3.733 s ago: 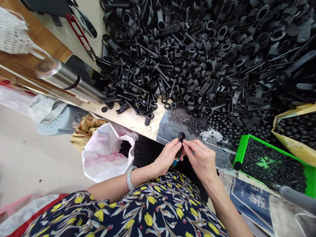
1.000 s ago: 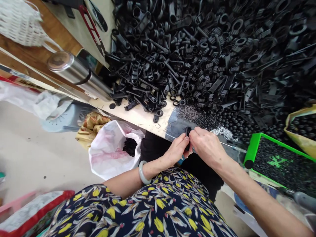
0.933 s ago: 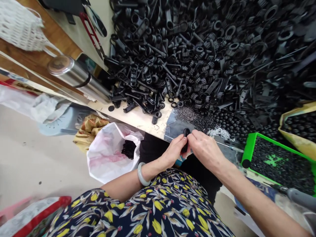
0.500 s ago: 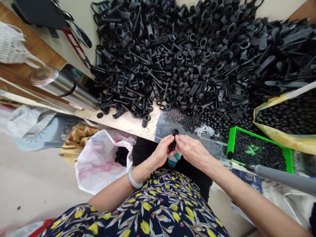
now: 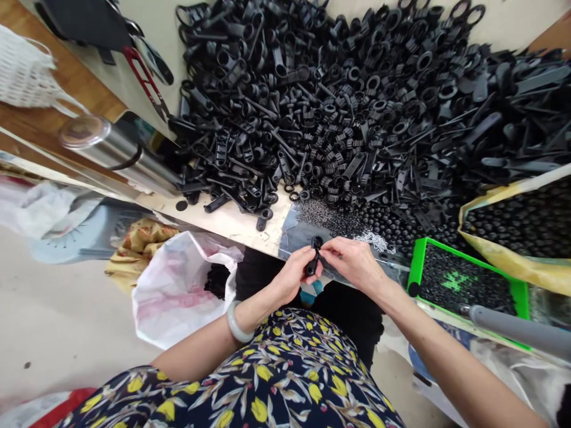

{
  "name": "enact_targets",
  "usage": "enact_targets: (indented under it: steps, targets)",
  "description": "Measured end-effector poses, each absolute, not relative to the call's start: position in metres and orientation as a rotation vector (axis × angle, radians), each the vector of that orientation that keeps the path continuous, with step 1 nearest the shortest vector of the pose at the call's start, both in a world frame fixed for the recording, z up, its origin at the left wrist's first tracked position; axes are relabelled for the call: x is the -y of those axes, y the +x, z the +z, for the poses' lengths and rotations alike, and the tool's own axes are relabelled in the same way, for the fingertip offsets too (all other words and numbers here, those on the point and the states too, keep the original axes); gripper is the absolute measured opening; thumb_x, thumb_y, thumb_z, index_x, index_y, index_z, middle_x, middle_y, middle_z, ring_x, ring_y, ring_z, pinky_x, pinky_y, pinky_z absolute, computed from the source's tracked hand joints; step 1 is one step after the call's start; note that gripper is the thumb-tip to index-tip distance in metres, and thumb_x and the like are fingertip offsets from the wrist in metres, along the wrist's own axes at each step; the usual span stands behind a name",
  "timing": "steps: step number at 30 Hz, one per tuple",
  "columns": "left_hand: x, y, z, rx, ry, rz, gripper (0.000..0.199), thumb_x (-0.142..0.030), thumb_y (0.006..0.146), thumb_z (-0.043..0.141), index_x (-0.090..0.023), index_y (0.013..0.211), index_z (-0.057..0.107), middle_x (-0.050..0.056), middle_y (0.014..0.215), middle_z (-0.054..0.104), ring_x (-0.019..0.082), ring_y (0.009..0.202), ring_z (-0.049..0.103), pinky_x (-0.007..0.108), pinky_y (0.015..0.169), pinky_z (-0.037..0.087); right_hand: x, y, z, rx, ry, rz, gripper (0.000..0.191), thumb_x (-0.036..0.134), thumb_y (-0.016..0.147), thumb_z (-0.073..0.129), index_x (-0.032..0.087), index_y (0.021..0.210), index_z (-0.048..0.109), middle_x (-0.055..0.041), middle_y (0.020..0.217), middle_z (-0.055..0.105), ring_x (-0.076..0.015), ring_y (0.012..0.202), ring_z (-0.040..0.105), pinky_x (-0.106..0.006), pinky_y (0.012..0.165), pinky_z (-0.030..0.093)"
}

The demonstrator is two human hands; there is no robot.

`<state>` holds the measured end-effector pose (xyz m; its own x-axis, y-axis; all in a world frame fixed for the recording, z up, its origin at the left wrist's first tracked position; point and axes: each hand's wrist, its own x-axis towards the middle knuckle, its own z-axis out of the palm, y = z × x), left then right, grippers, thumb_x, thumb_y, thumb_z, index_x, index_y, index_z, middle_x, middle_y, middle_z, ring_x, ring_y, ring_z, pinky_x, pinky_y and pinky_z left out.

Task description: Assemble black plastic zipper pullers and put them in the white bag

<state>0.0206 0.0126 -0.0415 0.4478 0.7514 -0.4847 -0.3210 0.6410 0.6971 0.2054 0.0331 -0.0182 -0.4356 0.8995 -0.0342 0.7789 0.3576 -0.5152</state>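
Note:
A small black plastic part (image 5: 316, 244) stands upright between my hands, over the front edge of the bench. My left hand (image 5: 292, 274) is closed around its lower end. The fingertips of my right hand (image 5: 350, 260) are pinched together at the part's right side; whatever they hold, if anything, is too small to make out. Beyond my hands lie small metal pieces (image 5: 310, 213), a little heap of white pins (image 5: 372, 240) and black balls (image 5: 383, 223) on a grey mat (image 5: 289, 238).
A large pile of black plastic parts (image 5: 321, 107) covers the bench. Steel flask (image 5: 129, 154) at left; white bag (image 5: 172, 285) hangs below the edge. On the right are a green tray (image 5: 417, 261), a yellow-edged bag (image 5: 504, 241) and a grey bar (image 5: 517, 324).
My right hand has drawn slightly away to the right from the part, its fingertips still beside it. The view has shifted a little. My left hand keeps its hold.

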Motion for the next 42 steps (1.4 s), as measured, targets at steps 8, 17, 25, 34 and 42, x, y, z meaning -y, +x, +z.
enact_targets:
  steps: [8,17,25,34,42]
  targets:
    - [-0.015,0.021,-0.04,-0.884,0.726,0.712,0.038,-0.054,0.094,0.059,-0.017,0.085,0.053,-0.001,0.068,0.055,0.007,0.051,0.036,0.021,0.046,0.019,-0.044,0.196,-0.005,2.831,-1.506,0.42,0.019,0.022,0.105,0.052,0.016,0.1,0.07,-0.0066,0.093,0.073,-0.0192,0.083,0.072,-0.028,0.067,0.042]
    - [-0.014,0.025,-0.047,-0.926,0.758,0.721,0.034,-0.051,0.099,0.054,-0.019,0.089,0.051,-0.003,0.065,0.052,0.007,0.051,0.034,0.02,0.046,0.02,-0.047,0.169,0.011,3.006,-1.596,0.353,0.009,0.021,0.099,0.063,0.012,0.101,0.064,-0.0147,0.096,0.071,-0.0234,0.087,0.072,-0.027,0.066,0.045]
    - [-0.012,0.025,-0.056,-0.916,0.798,0.727,0.039,-0.055,0.095,0.056,-0.02,0.082,0.049,-0.003,0.065,0.052,0.006,0.049,0.033,0.02,0.045,0.017,-0.044,0.166,0.013,2.913,-1.721,0.396,0.014,0.023,0.101,0.058,0.012,0.104,0.066,-0.0155,0.1,0.074,-0.0252,0.088,0.074,-0.029,0.069,0.047]
    - [-0.01,0.023,-0.07,-1.017,1.129,0.711,0.035,-0.05,0.104,0.042,-0.021,0.085,0.048,-0.003,0.065,0.057,0.01,0.051,0.045,0.023,0.052,0.033,-0.05,0.17,0.015,2.714,-1.91,0.524,0.023,0.018,0.098,0.052,0.015,0.094,0.075,-0.0118,0.093,0.079,-0.0241,0.088,0.075,-0.028,0.073,0.047]
    - [-0.006,0.026,-0.068,-1.053,1.071,0.749,0.035,-0.05,0.105,0.042,-0.021,0.085,0.047,-0.004,0.065,0.055,0.008,0.049,0.043,0.021,0.05,0.033,-0.052,0.17,0.008,2.358,-2.013,0.755,0.016,0.018,0.091,0.062,0.016,0.086,0.077,-0.0104,0.082,0.079,-0.0226,0.083,0.076,-0.028,0.075,0.052]
